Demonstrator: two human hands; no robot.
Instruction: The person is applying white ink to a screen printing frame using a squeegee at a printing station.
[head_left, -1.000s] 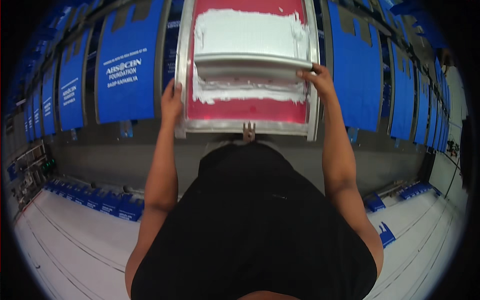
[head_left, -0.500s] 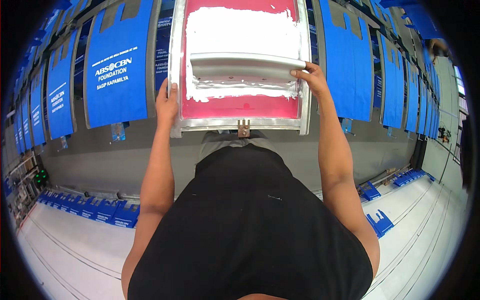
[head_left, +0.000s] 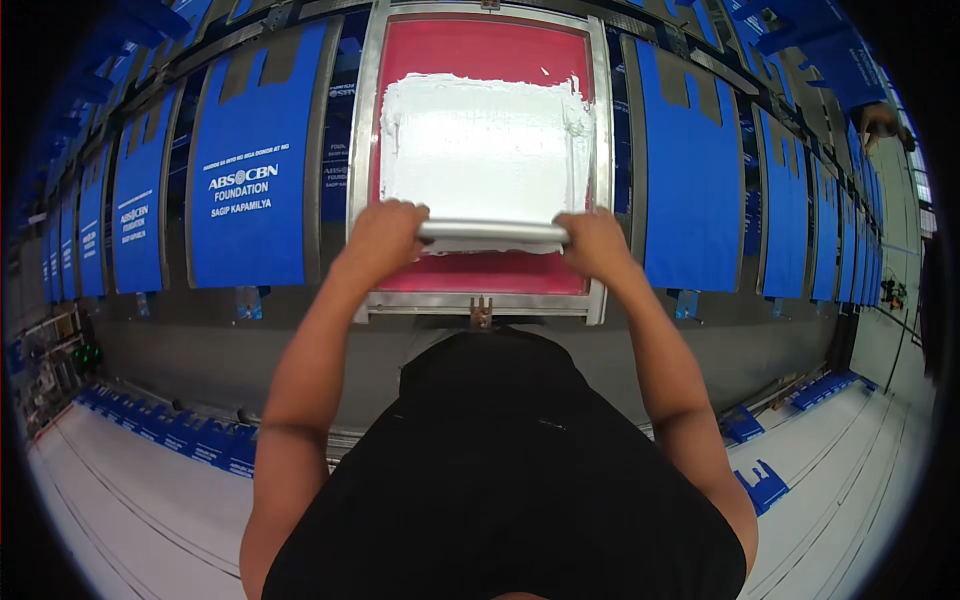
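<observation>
Both ends of a silver squeegee [head_left: 492, 232] are gripped, the left end by my left hand [head_left: 388, 240] and the right end by my right hand [head_left: 597, 243]. Fingers of each hand wrap over the bar. It lies across the near part of a screen-printing frame [head_left: 598, 120] with metal sides and red mesh [head_left: 480, 45]. White ink [head_left: 480, 150] covers much of the mesh beyond the squeegee, with ragged ridges along its edges. A thin band of ink shows on the near side of the bar. What lies beneath the screen is hidden.
Blue bags lie flat on boards to both sides; the nearest left bag [head_left: 250, 170] bears white print, while the nearest right bag [head_left: 690, 170] looks plain. A metal bracket [head_left: 481, 312] sits at the frame's near edge. More blue bags [head_left: 170, 430] lie on the white surface behind.
My left hand has left the frame's side and taken the squeegee's left end. The squeegee is now nearer the frame's near edge and tilted differently. My view has shifted, showing the frame's far end.
</observation>
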